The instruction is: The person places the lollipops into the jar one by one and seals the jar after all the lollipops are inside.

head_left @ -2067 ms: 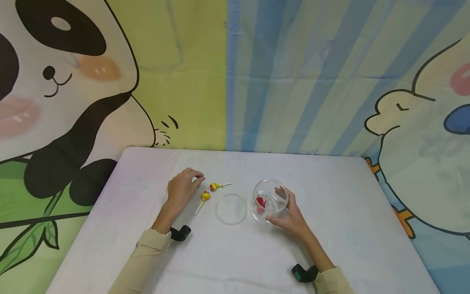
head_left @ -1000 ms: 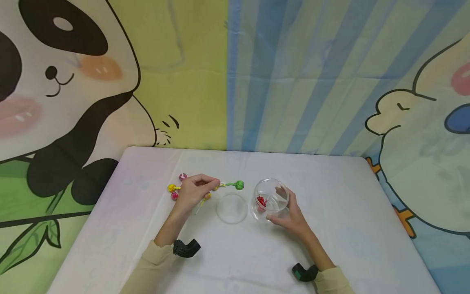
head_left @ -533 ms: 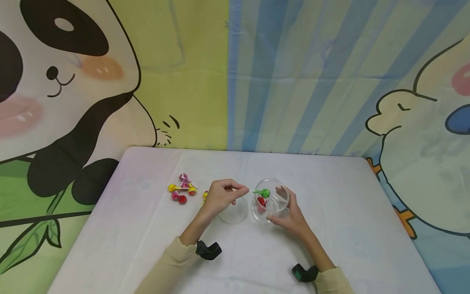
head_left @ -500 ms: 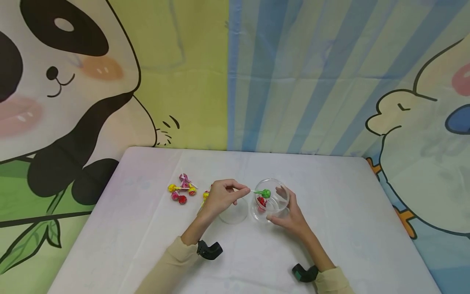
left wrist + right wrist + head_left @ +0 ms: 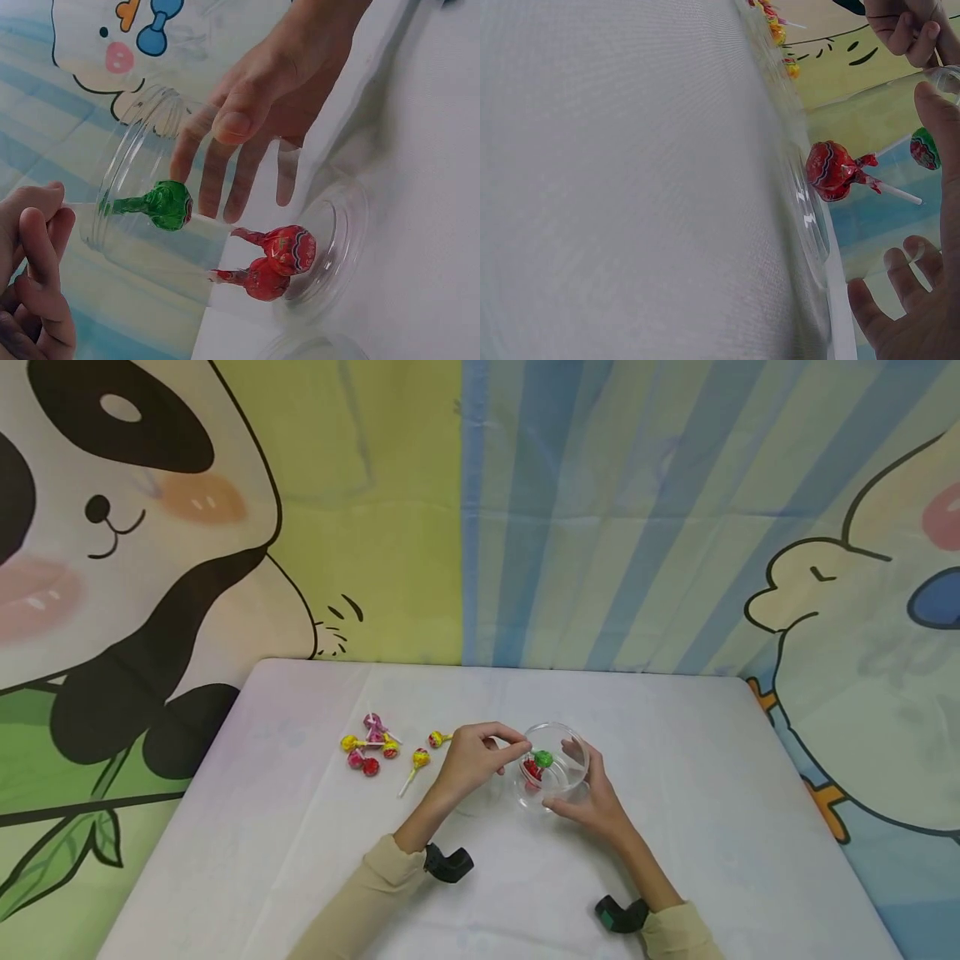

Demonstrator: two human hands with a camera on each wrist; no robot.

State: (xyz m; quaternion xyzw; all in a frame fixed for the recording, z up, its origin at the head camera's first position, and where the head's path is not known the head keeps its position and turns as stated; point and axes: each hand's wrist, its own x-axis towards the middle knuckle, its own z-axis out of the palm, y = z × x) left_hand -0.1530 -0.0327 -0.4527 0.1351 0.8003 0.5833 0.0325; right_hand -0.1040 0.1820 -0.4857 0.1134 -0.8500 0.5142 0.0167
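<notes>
My left hand [image 5: 482, 758] pinches the white stick of a green lollipop [image 5: 169, 205]. The green head is inside the mouth of a clear jar [image 5: 564, 783], pointing down toward its base. My right hand [image 5: 592, 793] grips the upright jar from the right, thumb on the near side and fingers round the far side. At the jar's bottom lie two red lollipops [image 5: 279, 262], their sticks leaning up. A clear round lid [image 5: 315, 348] lies beside the jar, mostly hidden by the left hand in the head view.
Several pink, red and yellow lollipops [image 5: 371, 745] lie in a cluster at the table's left. Two more yellow lollipops [image 5: 420, 760] are between the cluster and my left hand. A white cloth covers the table [image 5: 675, 760]; a cartoon-printed backdrop [image 5: 375, 527] stands behind.
My left hand picked up the green lollipop, carried it right and lowered its head into the jar. The right hand stays on the jar.
</notes>
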